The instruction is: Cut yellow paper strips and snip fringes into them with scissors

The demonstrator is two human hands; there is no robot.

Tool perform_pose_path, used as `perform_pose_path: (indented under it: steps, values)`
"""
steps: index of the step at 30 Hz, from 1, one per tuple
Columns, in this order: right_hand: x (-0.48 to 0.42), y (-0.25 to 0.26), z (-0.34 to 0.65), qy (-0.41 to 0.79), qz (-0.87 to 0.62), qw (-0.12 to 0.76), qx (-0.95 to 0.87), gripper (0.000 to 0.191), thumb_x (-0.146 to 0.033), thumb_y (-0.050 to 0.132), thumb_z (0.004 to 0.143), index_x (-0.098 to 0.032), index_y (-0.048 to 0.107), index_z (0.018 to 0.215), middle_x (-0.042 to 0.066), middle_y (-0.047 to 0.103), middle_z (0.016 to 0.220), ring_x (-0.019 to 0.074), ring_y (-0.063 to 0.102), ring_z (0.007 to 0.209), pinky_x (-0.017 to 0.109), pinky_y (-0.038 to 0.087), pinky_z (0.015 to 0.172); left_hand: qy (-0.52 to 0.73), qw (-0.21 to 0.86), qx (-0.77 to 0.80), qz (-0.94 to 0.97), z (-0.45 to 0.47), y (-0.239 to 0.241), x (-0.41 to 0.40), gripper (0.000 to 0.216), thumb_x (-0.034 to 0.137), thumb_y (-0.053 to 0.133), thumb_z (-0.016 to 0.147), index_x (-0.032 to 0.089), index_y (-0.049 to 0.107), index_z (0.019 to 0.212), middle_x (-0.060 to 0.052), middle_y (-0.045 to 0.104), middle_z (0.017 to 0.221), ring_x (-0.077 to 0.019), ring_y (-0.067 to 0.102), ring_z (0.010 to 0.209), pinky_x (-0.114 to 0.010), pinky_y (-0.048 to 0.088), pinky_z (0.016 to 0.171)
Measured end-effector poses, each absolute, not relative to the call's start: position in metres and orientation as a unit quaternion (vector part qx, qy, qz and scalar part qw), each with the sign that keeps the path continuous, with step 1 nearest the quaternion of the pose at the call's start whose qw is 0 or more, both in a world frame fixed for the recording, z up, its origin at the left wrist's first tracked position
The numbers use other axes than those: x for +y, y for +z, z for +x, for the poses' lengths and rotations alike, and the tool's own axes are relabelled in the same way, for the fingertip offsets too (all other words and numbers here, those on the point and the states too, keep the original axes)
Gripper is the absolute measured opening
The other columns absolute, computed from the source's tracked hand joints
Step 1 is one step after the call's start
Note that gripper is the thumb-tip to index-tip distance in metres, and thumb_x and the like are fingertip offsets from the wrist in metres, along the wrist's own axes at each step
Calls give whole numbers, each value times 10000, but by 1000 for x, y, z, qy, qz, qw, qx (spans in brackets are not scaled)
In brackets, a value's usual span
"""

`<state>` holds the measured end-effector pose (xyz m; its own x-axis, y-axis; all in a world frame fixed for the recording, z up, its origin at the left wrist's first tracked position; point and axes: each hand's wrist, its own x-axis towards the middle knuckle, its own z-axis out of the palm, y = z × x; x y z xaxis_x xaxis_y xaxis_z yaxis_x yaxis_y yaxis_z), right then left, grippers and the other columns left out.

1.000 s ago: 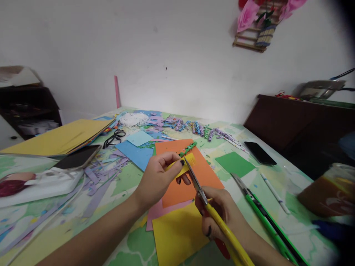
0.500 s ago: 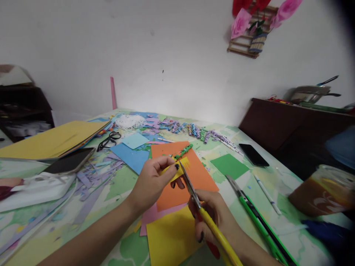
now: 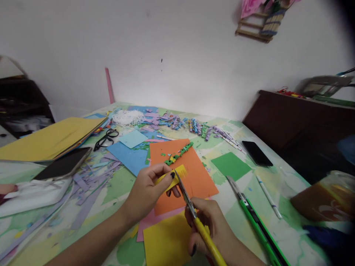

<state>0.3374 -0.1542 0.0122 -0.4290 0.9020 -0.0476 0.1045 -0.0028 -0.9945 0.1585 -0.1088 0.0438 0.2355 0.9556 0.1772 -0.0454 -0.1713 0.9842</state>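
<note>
Now, at the craft table: a person bends over a litter of coloured paper, both bare hands working just above an orange sheet (image 3: 198, 177).
Left hand: the left hand (image 3: 146, 188) is pinched closed on a short yellow strip (image 3: 173, 176), thumb on top and fingers beneath, holding it slightly off the orange sheet.
Right hand: the right hand (image 3: 206, 229) is wrapped around the yellow handles of the scissors (image 3: 183, 193), whose blades point up and away to meet the strip.
Blades: they look narrow, almost closed on the paper, though from this angle that is hard to say for sure.
Strip and grip: the strip's near half sits inside the pinch. Its fringed end juts out to the right of the fingertips, and the blades touch it just beside the thumb.
Doing it well: by my judgement, short parallel snips that stop short of the far edge would let the fringe hang together. A pinch close to the cut line stops the paper flexing, provided the fingertips stay clear of the blades.
Around the hands: a yellow sheet (image 3: 163, 244) and a pink sheet (image 3: 149, 221) lie under the wrists. A green paper chain (image 3: 179, 154) rests on the orange sheet beyond the strip, and a green utility knife (image 3: 255, 221) lies to the right.
Farther out: a green square (image 3: 231, 165), a dark phone (image 3: 257, 153) and a pair of glasses (image 3: 105, 138) lie well apart on the table (image 3: 122, 181).
</note>
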Motion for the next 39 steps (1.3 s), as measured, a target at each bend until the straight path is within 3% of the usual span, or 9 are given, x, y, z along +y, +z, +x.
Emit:
perform_pose_path:
  steps: [7, 39]
  values:
    - [-152, 11, 338, 622, -396, 339, -585, 571, -544, 841, 498, -203, 403, 633, -105, 321, 496, 53, 282, 434, 176, 258, 374, 483, 526, 397, 576, 159, 42, -109, 204, 222, 549, 873, 146, 612, 694, 3, 666, 568, -111, 617, 544, -220, 441, 551]
    - [-149, 15, 338, 586, -443, 315, -601, 509, -466, 846, 518, -196, 423, 604, -87, 318, 524, 70, 251, 478, 204, 203, 401, 483, 540, 408, 556, 160, 41, -103, 183, 190, 557, 871, 140, 613, 704, 3, 665, 562, -107, 622, 540, -209, 448, 541]
